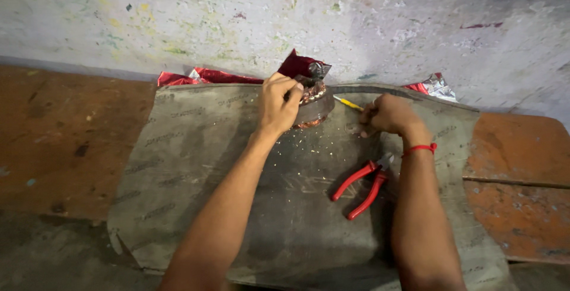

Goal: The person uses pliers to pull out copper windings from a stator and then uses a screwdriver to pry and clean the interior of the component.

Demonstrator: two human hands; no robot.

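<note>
1. Rough, paint-flecked wall [368,24] rises behind a worn grey mat [196,166], which lies over a reddish-brown floor; you look down at your own two arms from above.
2. Your work piece is the round motor winding [312,98], with copper wire coils showing, standing on the mat at about 12 o'clock, close to the wall.
3. Your left hand [278,104] is clenched over the winding's left side and top, holding it in place.
4. Your right hand [389,114], at about 1 o'clock, is closed around a thin tool with a yellow handle [347,103] whose tip points toward the winding; the working end is hidden behind the coil, so I cannot tell what it touches.
5. To do this well, I judge you should keep the left grip firm so the piece cannot roll, and work the tool in short strokes directed away from your left fingers.
6. Red-handled pliers [363,185] lie free on the mat at about 4 o'clock, just beside your right forearm.
7. Small bright flecks are scattered on the mat below the winding.
8. No true container shows; crumpled red foil wrappers [205,77] lie along the wall at 11 o'clock, and another [436,86] at 1 o'clock; their contents cannot be seen.
</note>
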